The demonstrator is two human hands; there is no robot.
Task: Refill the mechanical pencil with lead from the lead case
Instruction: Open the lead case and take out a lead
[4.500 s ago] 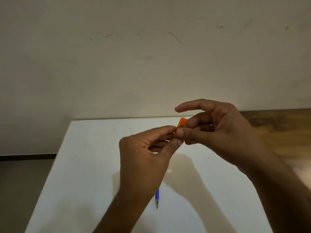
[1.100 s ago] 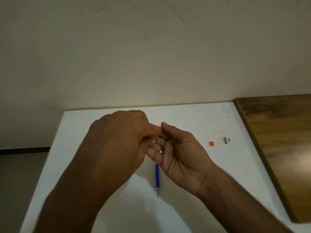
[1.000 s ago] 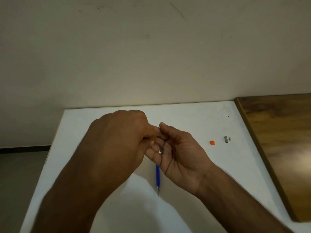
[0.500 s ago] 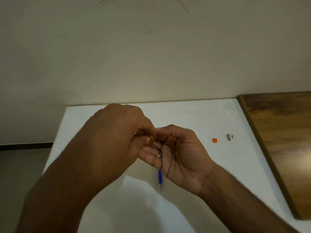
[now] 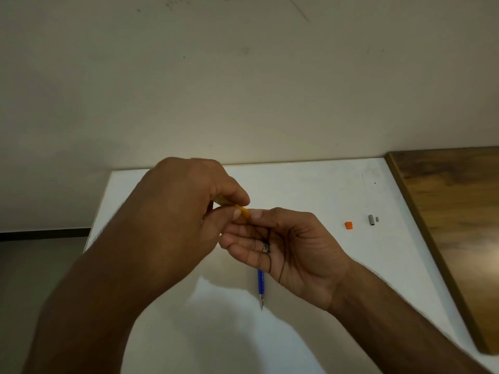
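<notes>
Head view — left hand [image 5: 172, 220] fingers curled, pinching orange lead case [image 5: 241, 211]; right hand [image 5: 291, 249] cupped palm-up, fingers loosely bent beneath it.

A scuffed cream wall [image 5: 243, 90] rises behind the white surface [image 5: 310, 190]. A wooden top [image 5: 459, 206] adjoins it on the right; grey floor [image 5: 40, 265] lies left, dimly lit.
</notes>
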